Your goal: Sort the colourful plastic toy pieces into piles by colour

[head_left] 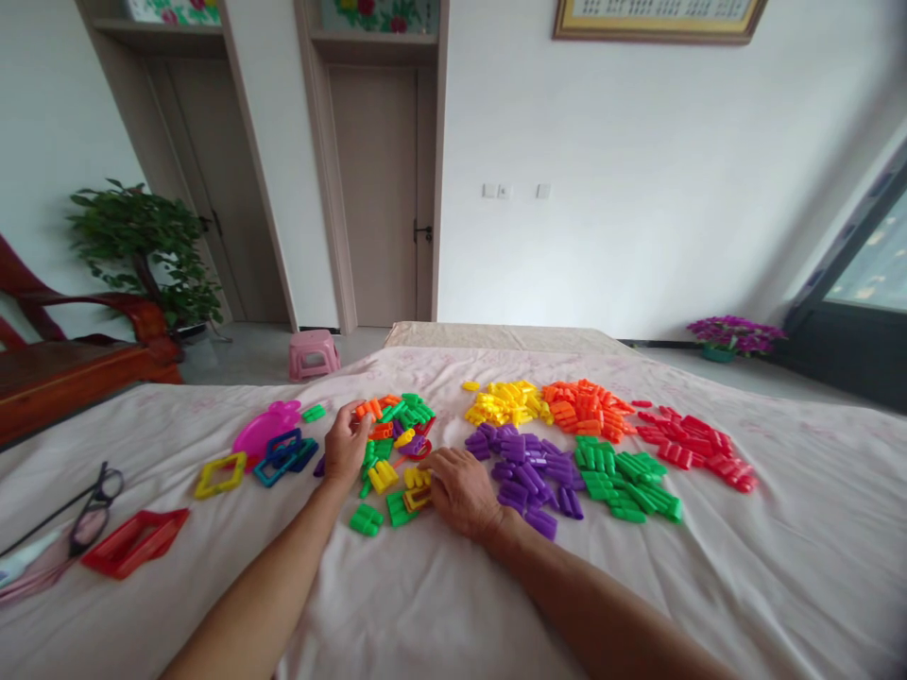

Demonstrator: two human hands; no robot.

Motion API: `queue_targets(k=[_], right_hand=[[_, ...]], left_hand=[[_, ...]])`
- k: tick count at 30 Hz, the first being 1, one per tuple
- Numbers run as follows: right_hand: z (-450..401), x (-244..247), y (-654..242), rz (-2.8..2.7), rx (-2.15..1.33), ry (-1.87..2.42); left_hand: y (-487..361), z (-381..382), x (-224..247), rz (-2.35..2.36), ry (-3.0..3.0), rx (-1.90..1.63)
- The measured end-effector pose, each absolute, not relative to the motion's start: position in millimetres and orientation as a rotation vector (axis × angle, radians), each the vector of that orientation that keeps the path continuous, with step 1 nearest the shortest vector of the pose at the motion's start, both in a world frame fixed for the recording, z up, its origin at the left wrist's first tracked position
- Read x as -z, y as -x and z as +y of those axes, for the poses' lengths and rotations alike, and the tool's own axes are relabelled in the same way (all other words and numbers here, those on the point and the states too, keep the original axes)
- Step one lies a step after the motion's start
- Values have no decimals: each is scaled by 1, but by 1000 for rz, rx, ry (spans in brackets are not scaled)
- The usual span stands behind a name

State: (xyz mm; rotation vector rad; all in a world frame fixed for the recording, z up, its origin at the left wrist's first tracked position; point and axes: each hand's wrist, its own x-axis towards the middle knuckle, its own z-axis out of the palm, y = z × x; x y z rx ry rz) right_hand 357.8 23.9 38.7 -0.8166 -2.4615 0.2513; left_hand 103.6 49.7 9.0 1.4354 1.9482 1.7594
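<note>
Between an orange block [368, 408] and my left hand [347, 442] there is contact: the fingers are closed on it at the left of a mixed pile. My right hand [464, 489] reaches over the pile's right side, its fingers curled down at a yellow block [417, 478]; whether it grips this is hidden. Green blocks [367, 519] and another yellow block [384, 476] lie between the hands. To the right are sorted heaps: yellow [506, 403], orange [587, 410], purple [528, 472], green [630, 482] and red [698, 446].
On the cloth-covered surface [800, 567], at the left, lie a magenta piece [265, 433], a yellow frame [220, 475], blue frames [285, 457], a red frame [136, 542] and glasses [95, 510]. A pink stool [313, 354] stands beyond.
</note>
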Motion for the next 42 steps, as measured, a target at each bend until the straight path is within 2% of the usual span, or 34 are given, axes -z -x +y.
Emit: queue_targets(k=[6,19,24,35,39,42], right_hand=[[22,-40,-356,-2557,-169,731],[23,-34,-347,-2516,-18,966],[24,-34,-346,-2508,-17,1007],[26,-31,-350,-2436,19,1112],[24,-34,-351,-2447,8,1098],[22,-35,-352,-2452,12,1085]], left_hand=[[-112,47,-12,2077,-1561,-1677],[-88,3,-15,2256,-1434,-1919],[-81,-2,-2,2257,-1407,-1699],[-103,-61,7,1817,-1938,-1215],[-113,-73,7,1909,-2117,-911],[-124,-70,6,2091,-2116,-806]])
